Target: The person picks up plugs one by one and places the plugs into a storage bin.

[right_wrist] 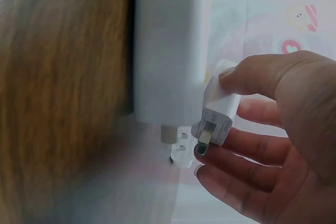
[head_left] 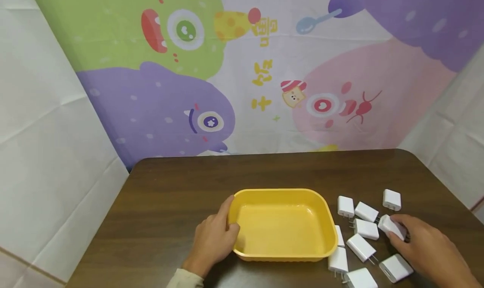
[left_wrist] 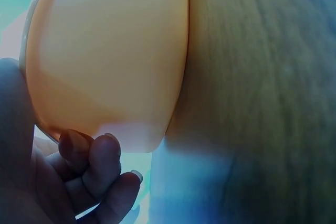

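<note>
A yellow plastic basin (head_left: 283, 233) stands on the table, and nothing lies inside it. My left hand (head_left: 216, 237) grips its left rim, thumb over the edge; the left wrist view has the hand (left_wrist: 79, 177) with several fingers curled at the basin's wall (left_wrist: 110, 51). To the basin's right, my right hand (head_left: 427, 241) pinches a white charger plug (head_left: 391, 228) between thumb and fingers. In the right wrist view the pinched charger plug (right_wrist: 218, 108) shows its metal prongs. Another white charger plug (right_wrist: 170, 51) looms close to that camera.
Several white charger plugs lie loose right of the basin, among them one by the far side (head_left: 391, 199) and one near the front (head_left: 395, 268). Some sit against the basin's right wall. A patterned cloth (head_left: 264, 124) hangs behind the brown table (head_left: 159, 220).
</note>
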Tool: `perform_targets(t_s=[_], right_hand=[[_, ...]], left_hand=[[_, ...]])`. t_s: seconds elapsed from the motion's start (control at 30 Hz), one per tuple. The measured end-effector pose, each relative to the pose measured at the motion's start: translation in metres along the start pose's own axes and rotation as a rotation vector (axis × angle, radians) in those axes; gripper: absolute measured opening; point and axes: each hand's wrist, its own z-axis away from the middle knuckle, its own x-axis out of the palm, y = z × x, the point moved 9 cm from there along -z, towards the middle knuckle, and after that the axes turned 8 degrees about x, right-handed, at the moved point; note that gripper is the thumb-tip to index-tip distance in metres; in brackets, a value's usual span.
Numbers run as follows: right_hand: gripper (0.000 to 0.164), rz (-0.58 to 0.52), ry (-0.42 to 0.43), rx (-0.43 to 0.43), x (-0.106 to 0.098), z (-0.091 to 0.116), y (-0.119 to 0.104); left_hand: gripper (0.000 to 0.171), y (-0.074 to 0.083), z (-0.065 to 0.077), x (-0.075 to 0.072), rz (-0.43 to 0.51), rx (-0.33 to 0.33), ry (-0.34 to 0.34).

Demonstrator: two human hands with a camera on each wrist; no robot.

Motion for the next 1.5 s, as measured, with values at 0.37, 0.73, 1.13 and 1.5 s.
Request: perform_targets(t_s=[0.37, 0.73, 1.13, 1.5], right_hand=[[0.051, -0.021, 0.093, -0.057, -0.012, -0.002, -0.021], [0.047, -0.045, 0.125, -0.042, -0.022, -0.006, -0.039], [0.049, -0.120, 0.194, -0.051, -0.031, -0.003, -0.075], [0.049, -0.231, 0.272, -0.189, -0.034, -0.001, -0.127]], left_hand=[[0.065, 0.001, 0.000, 0.001, -0.003, 0.000, -0.005], [0.066, 0.000, -0.002, 0.002, 0.004, -0.005, -0.025], [0.065, 0.001, 0.000, 0.003, 0.009, 0.005, -0.019], [0.066, -0.001, 0.000, 0.002, -0.005, 0.002, -0.011]])
